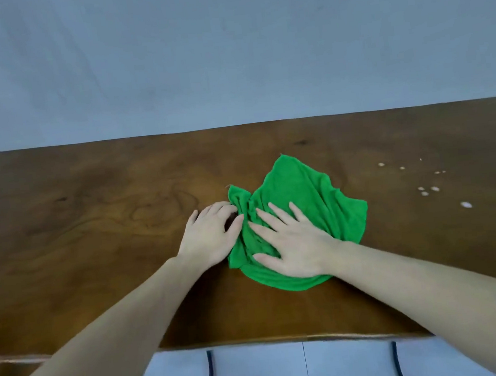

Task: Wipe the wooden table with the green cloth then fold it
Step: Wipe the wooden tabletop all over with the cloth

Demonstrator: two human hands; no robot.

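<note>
Lying crumpled on the wooden surface (88, 206), a little right of centre and nearer the front edge than the back, the green cloth (313, 199) reads as a thin, soft, light fabric. It bunches into ridges on its left side, while its far and right parts spread out fairly flat, with a pointed corner aimed away from the person.

The right hand (293, 244) rests flat on the near half of the cloth, fingers straight and spread, thumb out to the left, palm pressing down; it pins the cloth and grips nothing. The left hand (212, 235) sits just beside the cloth's left edge, fingers curled towards the bunched fold there. Its fingertips touch the fabric, but whether they actually pinch it cannot be told from this view.

By my judgement the cloth will slide easily over the smooth wood under a flat palm, which suits wiping, and it will not hold any shape by itself. For folding, the sensible holds are its corners and edges: the pointed far corner and the loose edge at the right look easiest to pick up, and the wrinkled left side would need smoothing first.

Several small pale spots (429, 188) lie scattered on the surface well to the right of the cloth, so wiping looks unfinished there.

No brand, label or writing is visible on the cloth or anywhere else.
</note>
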